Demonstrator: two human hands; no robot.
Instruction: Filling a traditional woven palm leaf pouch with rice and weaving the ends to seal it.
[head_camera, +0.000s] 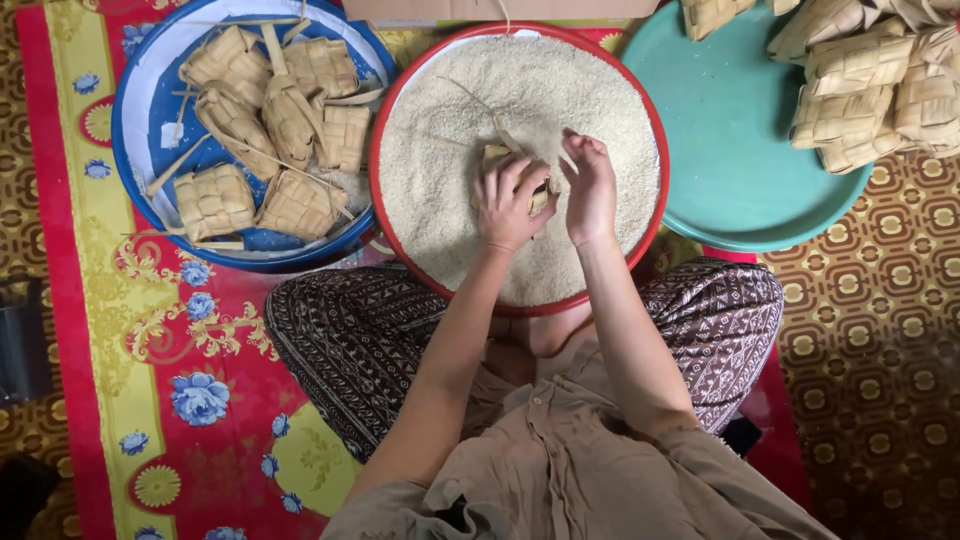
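Woven palm-leaf pouch (492, 157), pale tan and plaited in a square pattern, sits on the rice at the middle of the red-rimmed basin (386, 120), largely covered by both hands. The left hand (508, 203) has its grip closed around the pouch from the near side, fingers curled over it. The right hand (591, 190) touches its right edge with fingers bent; whether they pinch it I cannot tell. Loose leaf strips trail up and left across the rice (600, 100). Left of the basin, a blue tray (140, 100) carries several more pouches; to the right, a teal tray (720, 130) holds another heap.
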